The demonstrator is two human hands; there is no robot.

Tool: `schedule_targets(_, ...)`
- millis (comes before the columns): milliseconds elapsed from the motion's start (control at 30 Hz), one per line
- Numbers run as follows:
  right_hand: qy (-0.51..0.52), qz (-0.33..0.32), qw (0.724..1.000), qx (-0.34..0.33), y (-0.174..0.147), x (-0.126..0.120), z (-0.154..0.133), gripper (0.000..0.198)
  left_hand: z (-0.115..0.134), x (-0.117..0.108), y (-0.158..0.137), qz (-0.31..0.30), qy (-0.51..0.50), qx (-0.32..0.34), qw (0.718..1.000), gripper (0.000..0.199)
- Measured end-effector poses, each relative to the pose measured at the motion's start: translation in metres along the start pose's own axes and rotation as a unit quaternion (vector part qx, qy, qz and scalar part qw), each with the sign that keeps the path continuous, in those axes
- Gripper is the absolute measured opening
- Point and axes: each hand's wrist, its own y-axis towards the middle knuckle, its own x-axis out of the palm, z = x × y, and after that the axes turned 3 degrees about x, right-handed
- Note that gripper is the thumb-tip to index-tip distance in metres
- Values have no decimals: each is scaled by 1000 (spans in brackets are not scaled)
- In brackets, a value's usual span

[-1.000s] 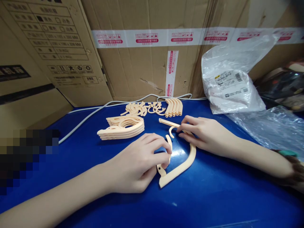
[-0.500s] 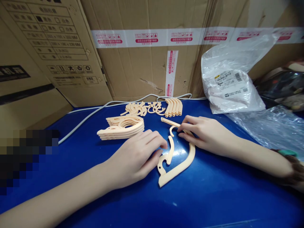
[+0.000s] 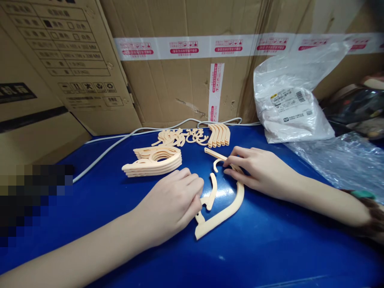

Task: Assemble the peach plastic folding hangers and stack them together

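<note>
A cream plastic hanger frame (image 3: 220,220) lies on the blue table, with a bent bar and a notched end piece. My left hand (image 3: 172,204) is closed at that notched end, its fingers curled and the fingertips partly hidden. A short curved arm piece (image 3: 213,192) lies beside the end, touching or overlapping it. My right hand (image 3: 255,170) grips the bent middle of the frame, thumb and fingers around it. A small cream hook (image 3: 216,165) shows at its fingertips, and a straight bar (image 3: 214,153) reaches out beyond them. How these parts join is hidden under the hand.
A stack of cream hanger pieces (image 3: 153,162) lies left of centre. Behind it are a pile of small hooks (image 3: 171,137) and a row of curved arms (image 3: 219,135). A white cable (image 3: 105,160), cardboard boxes (image 3: 168,88) and a plastic bag (image 3: 291,108) border the table.
My left fingers have curled in at the notched end. That end and the short arm piece have shifted slightly left and toward me. My right hand has barely moved.
</note>
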Motion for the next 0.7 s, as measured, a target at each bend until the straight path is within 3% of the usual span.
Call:
schedule_targets(133,-1,2,1000,4,0,0,-1,27,7,-3,0,7,-24,-48,999,20)
schedule_targets(300,3,2,1000,8,0,-1,-2,27,13,-5,1,-5,-43,-67,997,44)
schedule_targets(700,17,2,1000,-1,-1,0,-1,26,11,-3,0,1,-30,-26,999,23)
